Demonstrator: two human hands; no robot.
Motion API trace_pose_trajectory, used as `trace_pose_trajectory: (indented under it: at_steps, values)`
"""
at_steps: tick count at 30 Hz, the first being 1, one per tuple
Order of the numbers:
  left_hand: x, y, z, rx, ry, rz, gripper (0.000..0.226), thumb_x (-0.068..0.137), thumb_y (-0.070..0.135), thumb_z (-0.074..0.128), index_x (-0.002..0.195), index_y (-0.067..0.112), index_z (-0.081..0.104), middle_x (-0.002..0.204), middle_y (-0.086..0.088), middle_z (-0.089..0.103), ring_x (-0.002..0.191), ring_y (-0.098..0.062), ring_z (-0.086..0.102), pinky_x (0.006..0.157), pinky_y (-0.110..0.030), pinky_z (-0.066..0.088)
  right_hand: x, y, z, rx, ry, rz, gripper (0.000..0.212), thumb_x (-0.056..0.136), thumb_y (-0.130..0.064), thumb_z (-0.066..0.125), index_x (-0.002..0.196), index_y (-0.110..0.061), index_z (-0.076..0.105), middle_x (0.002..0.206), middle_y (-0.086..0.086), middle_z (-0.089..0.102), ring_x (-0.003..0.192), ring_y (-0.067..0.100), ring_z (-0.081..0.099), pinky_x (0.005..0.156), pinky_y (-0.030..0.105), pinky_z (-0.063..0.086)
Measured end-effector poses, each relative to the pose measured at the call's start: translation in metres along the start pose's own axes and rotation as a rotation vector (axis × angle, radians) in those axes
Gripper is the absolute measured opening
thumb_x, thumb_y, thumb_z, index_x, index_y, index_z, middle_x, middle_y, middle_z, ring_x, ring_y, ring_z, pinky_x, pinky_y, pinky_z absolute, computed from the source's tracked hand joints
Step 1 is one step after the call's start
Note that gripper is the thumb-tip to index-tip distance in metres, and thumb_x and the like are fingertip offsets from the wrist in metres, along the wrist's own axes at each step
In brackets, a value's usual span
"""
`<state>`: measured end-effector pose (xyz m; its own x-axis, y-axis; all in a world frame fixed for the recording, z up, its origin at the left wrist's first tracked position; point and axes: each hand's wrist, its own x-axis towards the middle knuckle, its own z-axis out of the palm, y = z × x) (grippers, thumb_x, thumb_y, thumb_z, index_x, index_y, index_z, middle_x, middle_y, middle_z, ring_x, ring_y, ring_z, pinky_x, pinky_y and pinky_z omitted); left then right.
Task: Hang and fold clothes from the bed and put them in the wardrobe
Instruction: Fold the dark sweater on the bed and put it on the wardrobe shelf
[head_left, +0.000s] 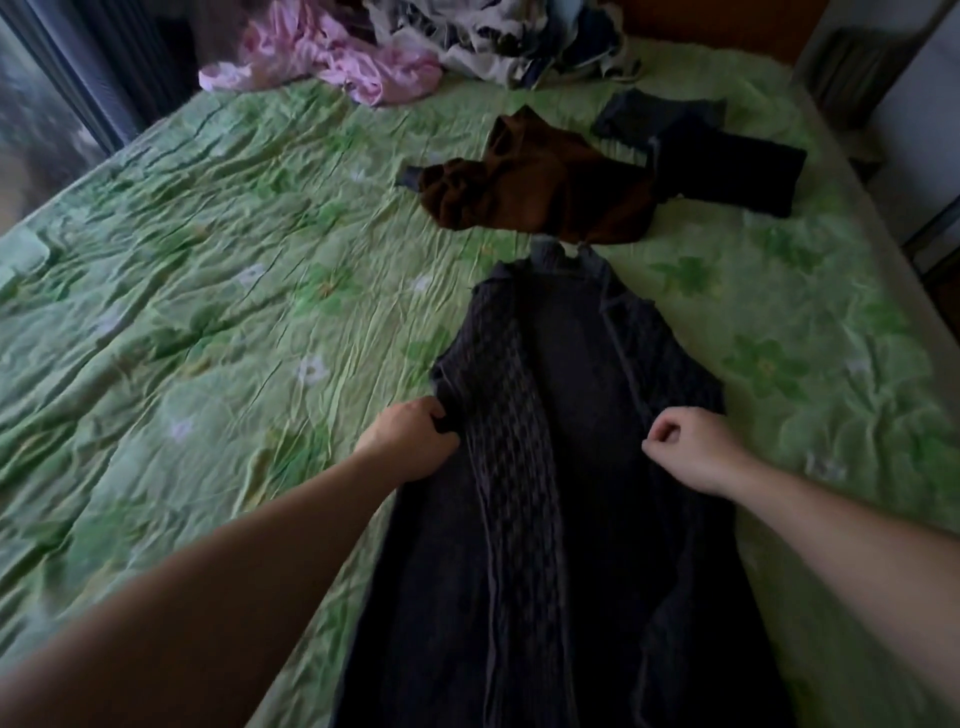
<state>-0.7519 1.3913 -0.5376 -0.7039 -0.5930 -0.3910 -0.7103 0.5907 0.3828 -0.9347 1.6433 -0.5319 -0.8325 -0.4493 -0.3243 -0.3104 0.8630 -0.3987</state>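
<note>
Dark window frame (78, 78) (far left corner)

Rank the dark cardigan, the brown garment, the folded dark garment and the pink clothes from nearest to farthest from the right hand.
From the right hand:
1. Dark cardigan, directly under it.
2. Brown garment, beyond the cardigan's collar.
3. Folded dark garment, farther back, to the right.
4. Pink clothes, far back on the left.

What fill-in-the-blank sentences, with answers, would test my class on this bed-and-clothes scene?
1. The left hand grips the dark ____ edge of the cardigan.
2. The bedsheet is ____ with flowers.
3. Beyond the cardigan's collar lies a ____ garment.
4. The crumpled garment at the far left is ____.

Answers: left; green; brown; pink
</note>
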Motion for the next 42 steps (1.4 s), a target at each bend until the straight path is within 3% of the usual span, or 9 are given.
trace_pose_trajectory:
  at_steps: [6, 13, 16, 23, 27, 30, 32, 38, 42]
  values:
    - [0.065, 0.026, -0.010, -0.038, 0.067, -0.011, 0.029, 0.085, 0.029, 0.060, 0.109, 0.016, 0.068, 0.114, -0.013, 0.066, 0.105, -0.031, 0.060, 0.084, -0.031, 0.049, 0.073, -0.003, -0.014, 0.050, 0.112, 0.054, 0.011, 0.083, -0.021, 0.062, 0.073, -0.018, 0.064, 0.071, -0.003, 0.065, 0.073, 0.022, 0.061, 0.062, 0.029, 0.044]
    - [0.131, 0.052, -0.002, -0.089, 0.061, 0.000, 0.051, 0.083, 0.027, 0.062, 0.132, 0.019, 0.051, 0.129, -0.011, 0.059, 0.116, -0.029, 0.056, 0.088, -0.029, 0.044, 0.143, -0.008, -0.024, 0.056, 0.156, 0.048, 0.013, 0.088, -0.017, 0.061, 0.084, -0.011, 0.071, 0.080, 0.003, 0.066, 0.072, 0.019, 0.053, 0.065, 0.023, 0.037]
    - [0.156, 0.059, 0.003, -0.077, 0.079, 0.010, 0.060, 0.083, 0.029, 0.063, 0.138, 0.016, 0.044, 0.133, -0.012, 0.055, 0.120, -0.029, 0.053, 0.092, -0.031, 0.042, 0.168, -0.012, -0.019, 0.091, 0.156, 0.054, 0.011, 0.087, -0.017, 0.063, 0.095, -0.012, 0.069, 0.099, 0.007, 0.070, 0.089, 0.026, 0.060, 0.073, 0.025, 0.040]
    - [0.207, 0.076, 0.014, -0.207, 0.197, -0.049, 0.061, 0.087, 0.034, 0.059, 0.140, 0.016, 0.035, 0.127, -0.017, 0.058, 0.114, -0.036, 0.056, 0.091, -0.039, 0.046, 0.222, -0.020, -0.007, 0.061, 0.121, 0.093, 0.067, 0.090, -0.030, 0.062, 0.145, -0.005, 0.033, 0.144, 0.016, 0.044, 0.131, 0.034, 0.044, 0.107, 0.039, 0.035]
    - [0.222, 0.091, 0.020, -0.280, 0.266, -0.056, 0.061, 0.091, 0.036, 0.056, 0.143, 0.014, 0.033, 0.132, -0.015, 0.055, 0.119, -0.034, 0.053, 0.092, -0.037, 0.043, 0.247, -0.022, 0.001, 0.252, 0.069, 0.232, 0.070, 0.085, -0.038, 0.065, 0.142, -0.009, 0.035, 0.129, 0.014, 0.057, 0.109, 0.036, 0.061, 0.095, 0.040, 0.048]
    - [0.227, 0.096, 0.025, -0.315, 0.267, -0.082, 0.056, 0.086, 0.038, 0.062, 0.134, 0.017, 0.046, 0.124, -0.012, 0.061, 0.115, -0.032, 0.056, 0.090, -0.034, 0.044, 0.252, -0.026, 0.005, 0.377, 0.092, 0.247, 0.035, 0.087, -0.029, 0.062, 0.116, -0.010, 0.055, 0.096, 0.009, 0.064, 0.065, 0.028, 0.062, 0.051, 0.029, 0.052]
    - [0.226, 0.093, 0.026, -0.388, 0.290, -0.089, 0.044, 0.082, 0.042, 0.066, 0.120, 0.022, 0.058, 0.113, -0.007, 0.067, 0.107, -0.028, 0.061, 0.084, -0.032, 0.046, 0.253, -0.025, 0.007, 0.516, 0.088, 0.262, 0.030, 0.094, -0.019, 0.054, 0.122, -0.008, 0.054, 0.083, 0.007, 0.056, 0.051, 0.021, 0.052, 0.033, 0.022, 0.046]
    - [0.209, 0.081, 0.016, -0.565, 0.351, -0.020, 0.021, 0.077, 0.024, 0.072, 0.097, 0.030, 0.069, 0.079, 0.005, 0.064, 0.080, -0.025, 0.067, 0.074, -0.038, 0.055, 0.240, -0.008, -0.009, 0.721, 0.100, 0.254, 0.051, 0.098, -0.008, 0.048, 0.146, -0.016, 0.035, 0.118, 0.007, 0.052, 0.054, 0.018, 0.060, 0.039, 0.021, 0.051]
    - [0.188, 0.075, 0.005, -0.546, 0.361, 0.049, 0.023, 0.067, 0.025, 0.078, 0.087, 0.023, 0.068, 0.083, 0.001, 0.063, 0.084, -0.022, 0.063, 0.068, -0.025, 0.042, 0.215, 0.000, -0.025, 0.558, 0.193, 0.129, 0.028, 0.086, -0.006, 0.056, 0.113, -0.012, 0.062, 0.081, 0.009, 0.067, 0.042, 0.011, 0.061, 0.037, 0.022, 0.048]
